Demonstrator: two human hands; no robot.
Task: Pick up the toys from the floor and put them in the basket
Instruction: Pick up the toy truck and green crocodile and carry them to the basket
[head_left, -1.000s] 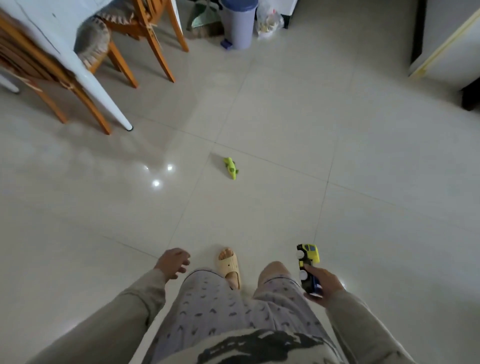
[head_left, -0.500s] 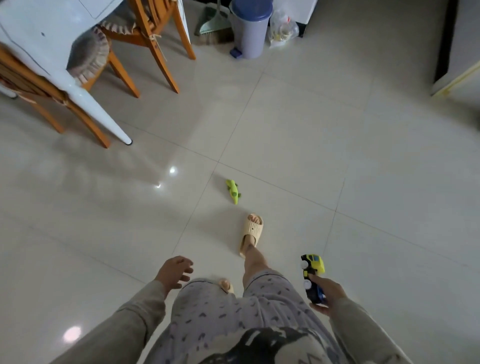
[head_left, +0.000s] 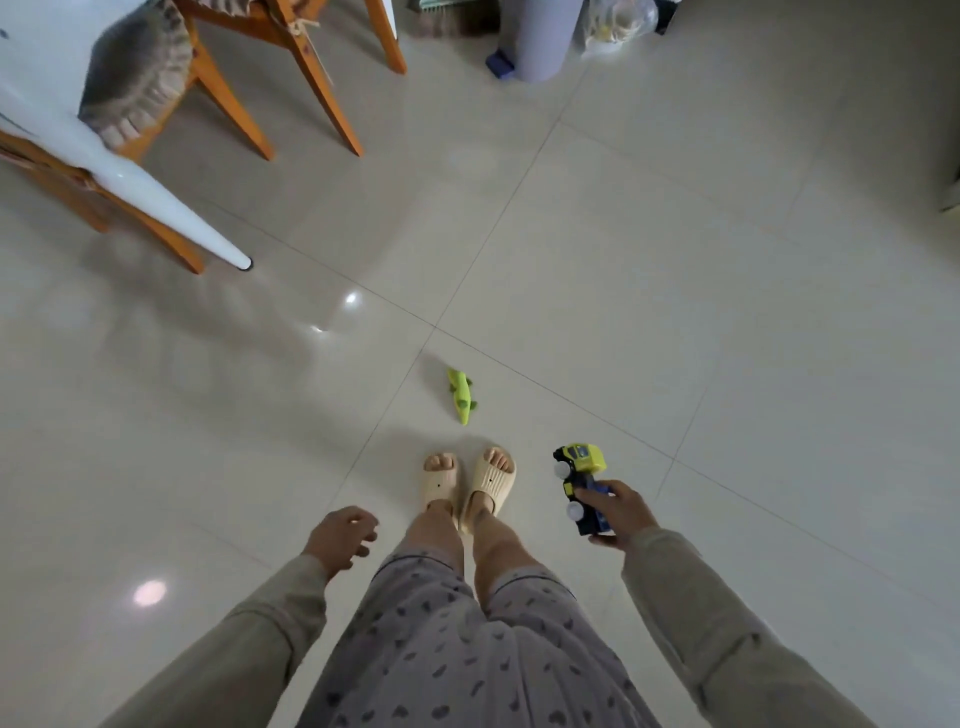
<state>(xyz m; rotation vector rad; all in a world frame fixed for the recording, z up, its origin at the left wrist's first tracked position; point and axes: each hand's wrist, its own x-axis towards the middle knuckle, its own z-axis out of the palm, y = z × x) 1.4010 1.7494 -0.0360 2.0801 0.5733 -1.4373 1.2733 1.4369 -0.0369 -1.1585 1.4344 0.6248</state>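
Note:
A small green toy crocodile (head_left: 461, 395) lies on the tiled floor just ahead of my two slippered feet (head_left: 468, 483). My right hand (head_left: 618, 512) is closed around a yellow and blue toy truck (head_left: 581, 484), held at hip height to the right of my feet. My left hand (head_left: 340, 538) hangs beside my left leg with loosely curled fingers and nothing in it. No basket is in view.
A white table leg (head_left: 171, 218) and orange wooden chairs (head_left: 291, 67) with a grey cushion stand at the upper left. A pale purple bin (head_left: 540, 41) and a plastic bag (head_left: 618, 23) sit at the top. Beige tiles spread to the right.
I have walked forward: the green crocodile is now close to my feet, which stand side by side. The table and chairs have drawn nearer. The truck stays in my right hand.

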